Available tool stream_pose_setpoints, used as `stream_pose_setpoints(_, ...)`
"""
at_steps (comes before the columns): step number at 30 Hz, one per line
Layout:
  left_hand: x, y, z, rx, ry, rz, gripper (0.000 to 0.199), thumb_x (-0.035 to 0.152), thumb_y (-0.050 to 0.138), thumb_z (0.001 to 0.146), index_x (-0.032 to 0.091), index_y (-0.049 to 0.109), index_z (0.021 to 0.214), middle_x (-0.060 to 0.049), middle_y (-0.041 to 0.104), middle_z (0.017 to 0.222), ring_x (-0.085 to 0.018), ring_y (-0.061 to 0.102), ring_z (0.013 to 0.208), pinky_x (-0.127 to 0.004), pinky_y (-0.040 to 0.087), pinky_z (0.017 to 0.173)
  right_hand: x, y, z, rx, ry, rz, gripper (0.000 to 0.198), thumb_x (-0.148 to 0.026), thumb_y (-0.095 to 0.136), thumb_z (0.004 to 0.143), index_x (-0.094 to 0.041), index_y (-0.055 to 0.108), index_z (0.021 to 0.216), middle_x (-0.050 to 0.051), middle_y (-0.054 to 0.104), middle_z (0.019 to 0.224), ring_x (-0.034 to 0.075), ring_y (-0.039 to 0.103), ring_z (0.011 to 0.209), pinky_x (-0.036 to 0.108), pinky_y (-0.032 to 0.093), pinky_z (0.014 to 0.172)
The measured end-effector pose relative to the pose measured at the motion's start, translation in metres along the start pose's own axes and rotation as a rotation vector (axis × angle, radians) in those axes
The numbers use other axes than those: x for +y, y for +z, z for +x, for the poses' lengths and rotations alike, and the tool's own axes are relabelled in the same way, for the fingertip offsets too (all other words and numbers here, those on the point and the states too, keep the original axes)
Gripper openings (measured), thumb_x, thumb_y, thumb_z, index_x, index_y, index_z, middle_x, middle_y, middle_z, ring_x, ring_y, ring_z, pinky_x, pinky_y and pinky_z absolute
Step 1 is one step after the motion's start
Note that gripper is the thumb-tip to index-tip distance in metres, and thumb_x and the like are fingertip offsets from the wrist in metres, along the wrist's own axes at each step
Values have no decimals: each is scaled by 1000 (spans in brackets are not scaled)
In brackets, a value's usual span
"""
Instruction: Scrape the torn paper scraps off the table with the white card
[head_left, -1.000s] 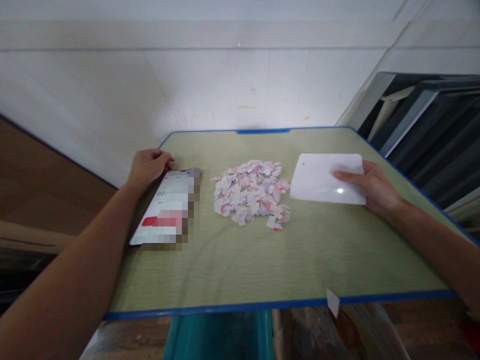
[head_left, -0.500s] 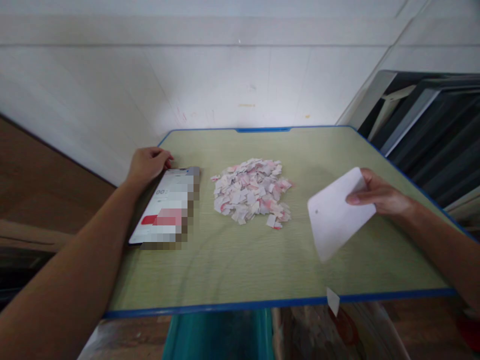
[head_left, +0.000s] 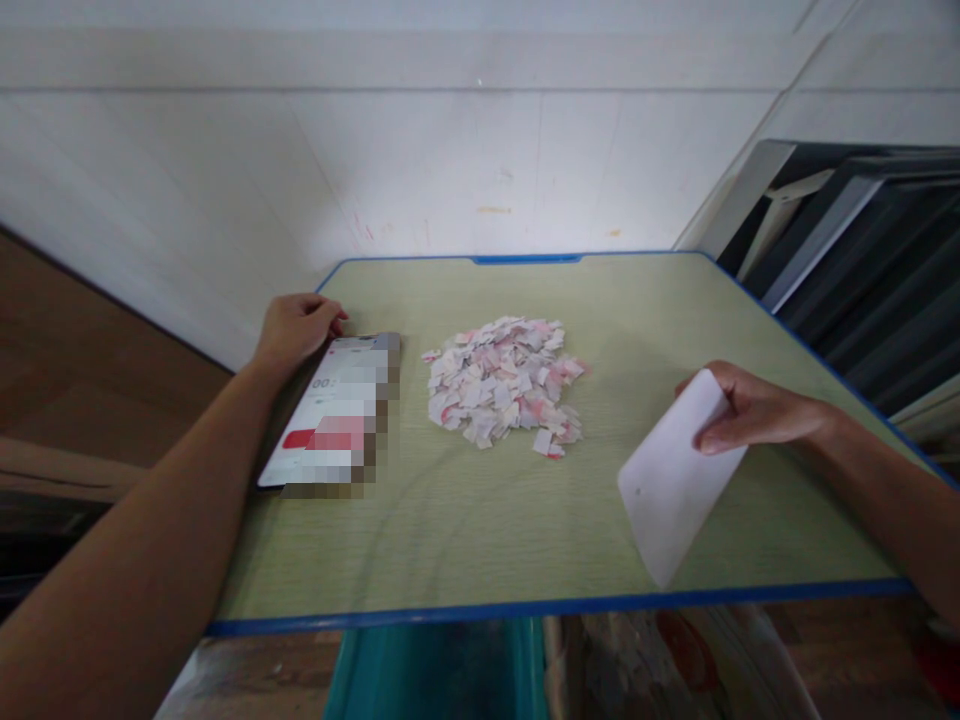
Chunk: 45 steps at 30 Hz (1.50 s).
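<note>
My right hand (head_left: 750,405) grips a white rounded-corner card (head_left: 679,485), thumb on the near face and fingers behind it. The card has a small dark dot near one corner and is tilted, its lowest corner pointing at the table's front edge. My left hand (head_left: 300,322) rests at the table's left side, fingers curled in, beside the top end of a phone (head_left: 322,410). Whether its fingertips touch the phone is hard to tell. Between my hands lies a loose heap of small white and pinkish paper scraps (head_left: 502,380).
The pale green table (head_left: 600,550) has a blue rim and stands against a white wall (head_left: 450,160). Below its front edge are a teal bin (head_left: 442,670) and a clear bag (head_left: 697,660). Dark framed panels (head_left: 862,250) lean at the right.
My right hand has moved down slightly and turned the card steeper, its lower corner closer to the front edge. A small white scrap at that edge has gone from view. My left hand stays put.
</note>
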<state>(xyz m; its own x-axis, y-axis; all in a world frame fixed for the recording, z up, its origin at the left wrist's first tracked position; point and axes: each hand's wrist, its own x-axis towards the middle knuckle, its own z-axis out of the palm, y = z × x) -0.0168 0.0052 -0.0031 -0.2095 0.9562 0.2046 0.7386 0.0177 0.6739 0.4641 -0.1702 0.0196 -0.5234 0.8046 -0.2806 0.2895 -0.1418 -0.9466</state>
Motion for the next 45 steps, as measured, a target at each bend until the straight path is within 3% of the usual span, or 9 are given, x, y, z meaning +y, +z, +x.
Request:
stream_pose_setpoints(2, 1, 0, 0, -3, -6, -6, 12, 20, 57, 76, 13, 66, 73, 1, 57, 61, -11, 50, 57, -19, 37, 54, 1, 2, -1, 95, -27, 56, 18, -26, 88, 54, -19, 75, 64, -3, 69, 55, 12, 60, 44, 19, 47, 41)
stream_pose_setpoints(8, -1, -1, 1, -7, -7, 12, 12, 21, 56, 75, 14, 66, 74, 0, 58, 62, -12, 52, 59, -20, 37, 55, 2, 5, 12, 642, -114, 259, 20, -26, 89, 59, -21, 79, 74, -1, 77, 69, 13, 66, 52, 20, 52, 47)
stream_pose_setpoints(12, 0, -2, 1, -10, -5, 10, 13, 21, 55, 75, 13, 65, 74, 1, 57, 62, -11, 51, 58, -20, 37, 55, 3, 6, 20, 777, -121, 317, 25, -25, 90, 61, -21, 79, 84, 0, 80, 83, 14, 70, 65, 23, 58, 61)
stream_pose_setpoints(19, 3, -1, -1, -9, -3, 22, 13, 21, 55, 75, 13, 66, 74, 1, 57, 61, -11, 51, 57, -20, 37, 55, 4, 10, 16, 621, -101, 226, 21, -24, 90, 61, -21, 79, 79, -1, 78, 72, 12, 67, 56, 19, 52, 51)
stream_pose_setpoints(24, 4, -1, -2, -7, -19, -4, 12, 20, 56, 76, 13, 65, 73, 1, 57, 61, -11, 50, 56, -20, 37, 54, 4, 11, 15, 684, -141, 225, 19, -24, 87, 64, -21, 79, 81, 0, 79, 75, 14, 68, 57, 21, 53, 52)
stream_pose_setpoints(31, 4, -1, -2, -11, -25, -3, 12, 20, 55, 77, 14, 65, 73, 1, 57, 60, -11, 50, 55, -20, 37, 54, 3, 12, 13, 594, -98, 190, 18, -27, 89, 61, -22, 79, 75, 0, 78, 71, 14, 66, 54, 21, 51, 49)
stream_pose_setpoints(39, 6, -2, -4, -17, -7, -10, 12, 18, 55, 78, 14, 63, 71, 1, 56, 60, -11, 50, 56, -21, 36, 54, 4, 13, 17, 660, -156, 241, 19, -20, 86, 64, -24, 80, 82, -2, 79, 77, 12, 69, 60, 20, 54, 56)
stream_pose_setpoints(45, 2, -2, -1, -16, 14, 10, 12, 18, 56, 78, 14, 65, 72, 1, 57, 60, -11, 50, 56, -21, 36, 55, 1, 13, 15, 663, -102, 229, 19, -27, 90, 58, -22, 79, 73, -2, 75, 64, 12, 63, 49, 19, 47, 45)
